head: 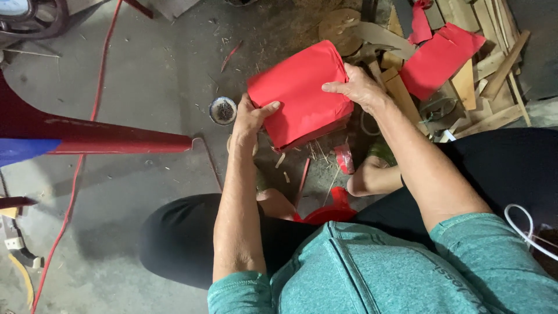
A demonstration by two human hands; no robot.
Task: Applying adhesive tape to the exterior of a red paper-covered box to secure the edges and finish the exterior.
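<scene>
A box-shaped object wrapped in red paper [299, 93] is held tilted above the concrete floor in front of my knees. My left hand [251, 118] grips its near left corner, thumb on the top face. My right hand [356, 86] presses on the right edge, fingers spread over the paper. The paper is creased where it folds over the sides.
A small round tin of nails [223, 110] sits left of the box. Wood offcuts [491, 75] and red paper pieces [439, 58] pile at upper right. A dark red beam [93, 136] juts in from the left. A red cord [87, 139] runs across the floor.
</scene>
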